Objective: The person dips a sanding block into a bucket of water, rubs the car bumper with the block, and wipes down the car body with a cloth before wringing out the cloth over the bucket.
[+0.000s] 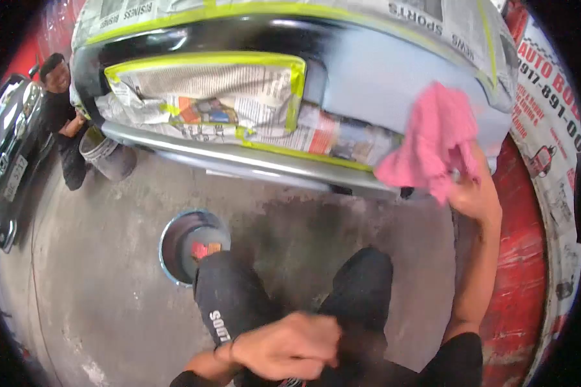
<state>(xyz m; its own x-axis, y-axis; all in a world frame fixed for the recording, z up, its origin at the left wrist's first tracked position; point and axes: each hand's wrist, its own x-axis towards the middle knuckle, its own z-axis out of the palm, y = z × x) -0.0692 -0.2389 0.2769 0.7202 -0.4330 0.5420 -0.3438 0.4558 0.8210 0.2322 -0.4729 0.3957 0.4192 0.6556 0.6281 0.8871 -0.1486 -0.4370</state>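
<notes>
My right hand (pixel 474 193) is closed on a pink cloth (pixel 436 135), which hangs bunched against the right end of a car bumper (pixel 239 158). Part of the cloth covers a pale grey, primer-like panel (pixel 374 77). Over my lap, my left hand (pixel 290 348) is curled into a loose fist, slightly blurred, with nothing showing in it. Newspaper (pixel 206 84) edged with yellow-green tape masks the middle of the car's end. The silver lower strip and the black upper body stay uncovered.
A round bucket (pixel 164 248) with a red-and-orange block inside stands on the concrete floor beside my knee. At the left, a person (pixel 64 122) crouches near a grey bucket (pixel 110 155) and a black car (pixel 10 174). A printed banner (pixel 552 109) hangs at the right.
</notes>
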